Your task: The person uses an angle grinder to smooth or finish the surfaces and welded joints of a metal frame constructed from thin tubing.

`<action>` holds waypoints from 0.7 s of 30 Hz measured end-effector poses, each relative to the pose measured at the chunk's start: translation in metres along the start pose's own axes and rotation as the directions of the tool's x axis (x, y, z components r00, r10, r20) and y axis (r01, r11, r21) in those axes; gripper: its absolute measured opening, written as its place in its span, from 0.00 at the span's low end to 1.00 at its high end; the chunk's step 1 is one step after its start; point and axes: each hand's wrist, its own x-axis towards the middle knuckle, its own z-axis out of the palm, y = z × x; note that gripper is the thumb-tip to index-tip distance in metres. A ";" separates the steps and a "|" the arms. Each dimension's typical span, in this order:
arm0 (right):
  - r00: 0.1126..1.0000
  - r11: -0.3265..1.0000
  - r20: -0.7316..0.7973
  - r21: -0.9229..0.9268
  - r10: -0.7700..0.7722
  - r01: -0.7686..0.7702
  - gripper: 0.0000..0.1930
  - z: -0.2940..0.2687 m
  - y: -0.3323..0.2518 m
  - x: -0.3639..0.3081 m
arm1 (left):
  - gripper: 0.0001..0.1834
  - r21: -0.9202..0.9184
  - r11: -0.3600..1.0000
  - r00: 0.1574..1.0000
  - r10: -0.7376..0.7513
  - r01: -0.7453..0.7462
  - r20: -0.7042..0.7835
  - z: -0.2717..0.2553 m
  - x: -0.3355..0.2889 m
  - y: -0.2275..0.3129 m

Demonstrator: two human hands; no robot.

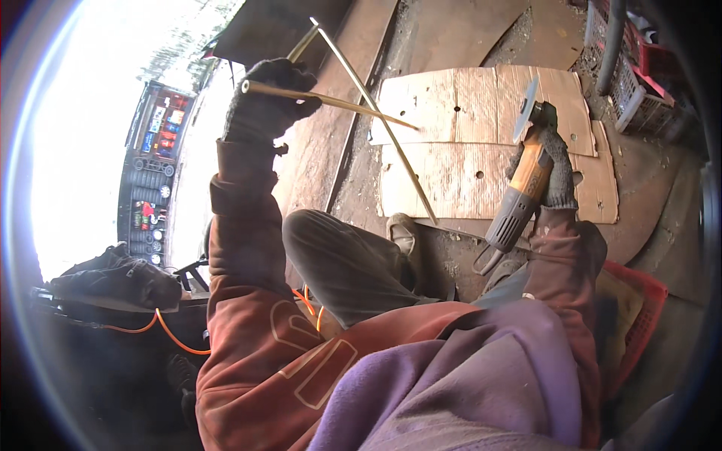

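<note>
My left hand [274,98], in a dark glove, is raised at the left with its fingers closed round a frame of thin, tan rods [365,95]. One rod pokes out past the hand with its round end showing; a longer one slants down toward my foot. Whether they are metal or wood I cannot tell. My gloved right hand [559,169] grips an angle grinder [523,188] with an orange and grey body. Its thin disc [526,111] points up and away from me, apart from the rods. Part of the right hand's fingers is hidden behind the tool.
Flattened cardboard sheets [444,177] lie on the brown floor ahead of me. Plastic crates [635,98] stand at the far right beside a dark post [613,45]. A red crate [639,301] is by my right side. An orange cord [177,342] runs at the lower left near a dark bag [113,278].
</note>
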 end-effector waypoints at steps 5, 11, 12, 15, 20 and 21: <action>0.973 0.988 -0.182 0.031 -0.141 0.149 0.21 -0.018 0.005 0.002 | 0.41 -0.989 0.105 0.975 -0.209 0.099 0.076 -0.015 0.019 0.052; 0.985 0.977 -0.072 -0.154 -0.159 0.146 0.19 -0.013 0.002 -0.007 | 0.38 -0.870 0.484 0.859 -0.481 0.094 -0.175 -0.009 0.029 0.095; 0.989 0.976 -0.025 -0.170 -0.146 0.139 0.19 -0.011 0.002 -0.008 | 0.37 -0.838 0.532 0.854 -0.487 0.123 -0.184 -0.007 0.029 0.092; 0.989 0.927 0.046 -0.345 -0.140 0.147 0.23 -0.022 0.001 0.013 | 0.32 -0.765 0.612 0.849 -0.499 0.202 -0.175 -0.001 0.034 0.084; 0.866 0.028 0.408 -0.901 -0.288 0.433 0.14 -0.035 0.016 0.025 | 0.28 -0.754 0.585 0.844 -0.531 0.299 -0.077 0.001 0.045 0.075; 0.849 -0.032 0.450 -0.887 -0.278 0.460 0.15 -0.027 0.019 0.019 | 0.28 -0.767 0.559 0.847 -0.530 0.314 -0.040 -0.002 0.048 0.071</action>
